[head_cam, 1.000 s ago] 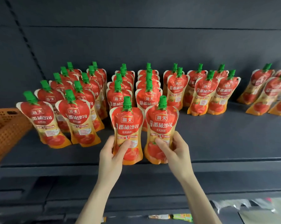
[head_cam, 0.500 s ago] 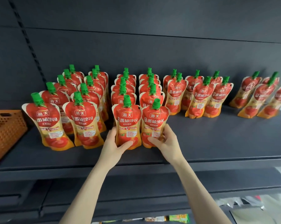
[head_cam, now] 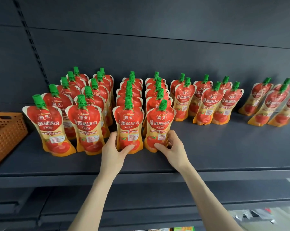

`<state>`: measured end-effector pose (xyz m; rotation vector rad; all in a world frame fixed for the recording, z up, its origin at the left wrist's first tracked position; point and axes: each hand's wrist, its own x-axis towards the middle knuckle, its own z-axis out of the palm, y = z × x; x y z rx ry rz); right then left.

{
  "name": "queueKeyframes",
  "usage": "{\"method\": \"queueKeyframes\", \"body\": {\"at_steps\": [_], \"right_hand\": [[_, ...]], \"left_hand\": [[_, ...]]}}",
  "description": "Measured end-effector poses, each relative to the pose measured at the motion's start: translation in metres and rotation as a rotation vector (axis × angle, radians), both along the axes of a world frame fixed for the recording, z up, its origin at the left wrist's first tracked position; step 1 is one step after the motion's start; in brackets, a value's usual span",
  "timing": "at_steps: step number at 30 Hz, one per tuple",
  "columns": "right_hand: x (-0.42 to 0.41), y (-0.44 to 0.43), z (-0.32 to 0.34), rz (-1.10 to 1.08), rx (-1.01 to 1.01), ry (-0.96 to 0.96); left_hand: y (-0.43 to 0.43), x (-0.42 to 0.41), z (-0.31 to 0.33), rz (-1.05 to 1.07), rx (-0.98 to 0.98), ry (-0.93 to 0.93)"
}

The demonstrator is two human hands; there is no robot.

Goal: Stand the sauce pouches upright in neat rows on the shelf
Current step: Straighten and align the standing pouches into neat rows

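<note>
On the shelf [head_cam: 224,147], the left hand [head_cam: 112,153] and right hand [head_cam: 175,147] are gripping the front pouches [head_cam: 128,121] — the right pouch [head_cam: 159,124] is tilting, probably risking a topple.

I see a shop: dark metal shelf [head_cam: 224,147] on slotted uprights, stocked with rows of identical sauce pouches [head_cam: 129,124].

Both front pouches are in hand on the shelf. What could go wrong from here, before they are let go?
1. The right pouch, gripped low by the right hand, leans rightward; released like this, it may topple sideways.
2. It and the left pouch, gripped by the left hand, stand close in front of the pouches behind; a push backward could tip those rows.
</note>
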<state>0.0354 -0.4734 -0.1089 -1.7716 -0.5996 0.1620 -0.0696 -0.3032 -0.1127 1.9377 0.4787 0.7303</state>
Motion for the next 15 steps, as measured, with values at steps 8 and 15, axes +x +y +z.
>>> {"method": "queueKeyframes", "body": {"at_steps": [8, 15], "right_hand": [[-0.0039, 0.0005, 0.0002, 0.001, -0.063, -0.02], [-0.0041, 0.0004, 0.0018, 0.003, -0.099, -0.024]], "left_hand": [[0.0002, -0.0022, -0.0002, -0.029, 0.024, 0.023], [0.0004, -0.0021, 0.0008, -0.019, 0.042, 0.005]]}}
